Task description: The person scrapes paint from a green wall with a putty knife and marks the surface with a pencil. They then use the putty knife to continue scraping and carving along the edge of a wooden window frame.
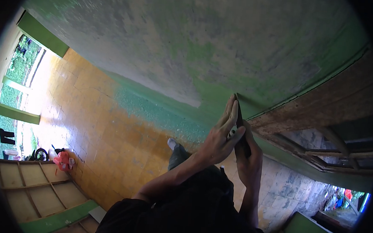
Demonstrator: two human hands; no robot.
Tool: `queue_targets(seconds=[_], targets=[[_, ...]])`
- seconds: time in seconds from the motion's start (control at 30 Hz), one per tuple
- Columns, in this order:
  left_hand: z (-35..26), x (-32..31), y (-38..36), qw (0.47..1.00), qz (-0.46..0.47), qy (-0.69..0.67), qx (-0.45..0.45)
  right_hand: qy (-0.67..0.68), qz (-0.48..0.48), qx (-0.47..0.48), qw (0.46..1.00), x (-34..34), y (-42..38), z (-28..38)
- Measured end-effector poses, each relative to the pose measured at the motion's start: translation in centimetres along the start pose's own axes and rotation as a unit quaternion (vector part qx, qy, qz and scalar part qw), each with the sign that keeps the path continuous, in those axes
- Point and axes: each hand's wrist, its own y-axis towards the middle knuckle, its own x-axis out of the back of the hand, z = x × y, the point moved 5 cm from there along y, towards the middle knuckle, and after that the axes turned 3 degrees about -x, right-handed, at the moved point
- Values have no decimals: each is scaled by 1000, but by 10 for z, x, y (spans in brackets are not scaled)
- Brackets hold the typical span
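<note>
- Holding a dark flat tool [239, 115] up at the wall [190, 45], the person is working with both hands together; the tool is standing between the hands, its tip reaching the lower green part of the wall, close to a brown wooden frame [322, 96].
- The left hand [220, 137] is gripping the tool from its side, the fingers lying straight and close together along it, the thumb bending across towards the right hand.
- A pale rounded piece [232, 132] with dark spots is showing by that thumb; whether it is belonging to the tool is hard to tell.
- The right hand [248, 160] is closing around the lower part of the tool, its fingers partly hiding behind it.
- The wall is showing broad greyish patches among green paint.
- A speckled turquoise strip [153, 110] is running along the foot of the wall, bordering the yellow-orange tiled floor [110, 125].
- One foot [172, 143] in a light sock is resting near that strip, below the left hand.
- Well apart from the hands, a pinkish-red bag [65, 160] is sitting beside a battened wooden panel [29, 180], and a black wheel [41, 154] is standing near it.
</note>
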Motion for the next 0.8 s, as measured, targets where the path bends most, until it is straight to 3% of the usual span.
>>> queue_targets(seconds=[0.17, 0.37, 0.5, 0.6, 0.67, 0.8], targets=[[-1, -11, -4, 1000, -25, 19, -2, 1, -7, 47, 999, 2, 3, -19], [0, -12, 3, 998, -29, 47, -22, 45, 11, -15, 999, 12, 10, -18], [-2, -13, 0, 995, -26, 84, -44, 22, 8, -1, 1000, 5, 3, -20], [0, -9, 4, 999, -54, 3, -5, 25, 17, 16, 999, 2, 14, -12], [-3, -3, 3, 999, -50, 15, 10, -45, 53, -11, 998, -4, 16, -13], [2, 0, 2, 999, 14, 51, -5, 28, -17, 36, 999, -5, 9, -9]])
